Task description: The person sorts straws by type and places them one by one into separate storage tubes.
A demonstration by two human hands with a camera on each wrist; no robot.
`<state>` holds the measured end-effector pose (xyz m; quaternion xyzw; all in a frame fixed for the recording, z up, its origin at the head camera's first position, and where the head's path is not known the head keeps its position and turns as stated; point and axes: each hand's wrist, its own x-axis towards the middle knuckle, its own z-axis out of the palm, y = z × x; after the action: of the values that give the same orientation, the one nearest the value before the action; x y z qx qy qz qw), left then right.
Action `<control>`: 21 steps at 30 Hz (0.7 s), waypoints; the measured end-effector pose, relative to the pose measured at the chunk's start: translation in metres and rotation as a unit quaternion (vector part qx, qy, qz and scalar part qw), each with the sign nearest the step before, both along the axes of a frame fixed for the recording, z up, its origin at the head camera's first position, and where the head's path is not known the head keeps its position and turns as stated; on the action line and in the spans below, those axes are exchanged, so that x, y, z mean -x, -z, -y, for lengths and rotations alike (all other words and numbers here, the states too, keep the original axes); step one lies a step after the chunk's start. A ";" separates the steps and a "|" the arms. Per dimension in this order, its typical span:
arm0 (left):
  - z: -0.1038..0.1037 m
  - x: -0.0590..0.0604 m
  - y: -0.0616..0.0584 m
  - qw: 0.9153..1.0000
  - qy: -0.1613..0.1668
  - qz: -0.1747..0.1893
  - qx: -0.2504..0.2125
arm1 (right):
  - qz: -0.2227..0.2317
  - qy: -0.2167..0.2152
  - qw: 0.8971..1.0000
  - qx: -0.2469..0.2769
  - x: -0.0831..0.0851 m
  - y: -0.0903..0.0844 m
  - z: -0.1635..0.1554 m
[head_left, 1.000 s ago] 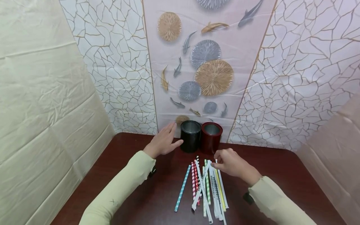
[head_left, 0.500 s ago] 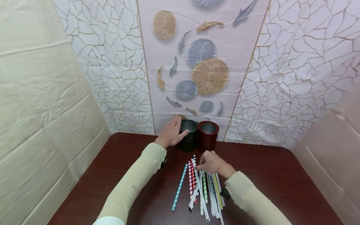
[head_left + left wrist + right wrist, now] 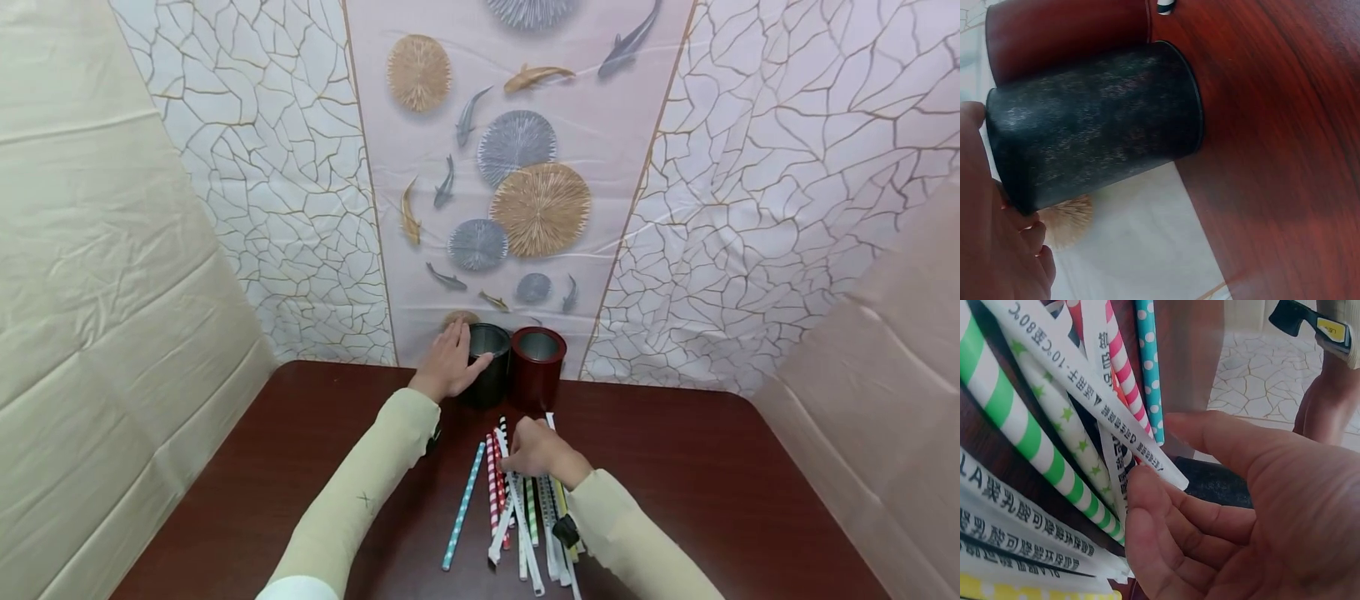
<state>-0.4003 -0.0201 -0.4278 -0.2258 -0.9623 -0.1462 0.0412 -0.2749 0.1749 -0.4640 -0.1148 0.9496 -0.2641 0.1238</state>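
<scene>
1. Head view: touching the black can with the left hand, fingers straight along the left of the rim, thumb spread wide across the near side.
2. Head view: bent over the far ends of the straws with the right hand, fingertips pointing down; cannot tell from above what lies between thumb and forefinger.
3. Head view: standing upright on the table, side by side with the red can. Lying left of the heap, apart from it: the blue straw.
4. Left wrist view: spanning the black can's rim, thumb at one side, fingers at the other, can between.
5. Right wrist view: fingers loosely curled, thumb clear of them. Lying in that gap: the end of a wrapped straw, just beside the index fingertip; cannot tell whether touching.
6. Right wrist view: slanting toward the curled fingers, a green-striped straw; lower down, a yellow straw.
</scene>
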 end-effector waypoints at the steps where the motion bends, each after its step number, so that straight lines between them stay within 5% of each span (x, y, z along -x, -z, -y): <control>1: 0.000 0.000 0.001 1.000 -0.002 -0.002 -0.001 | 0.001 0.002 1.000 0.001 0.000 0.001 0.001; 21: -0.004 0.002 0.011 0.999 -0.021 -0.021 0.035 | 0.061 0.047 0.996 0.041 0.006 0.000 -0.003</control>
<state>-0.4020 -0.0164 -0.4391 -0.2095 -0.9704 -0.1063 0.0565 -0.2812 0.1780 -0.4639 -0.0587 0.9329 -0.3153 0.1638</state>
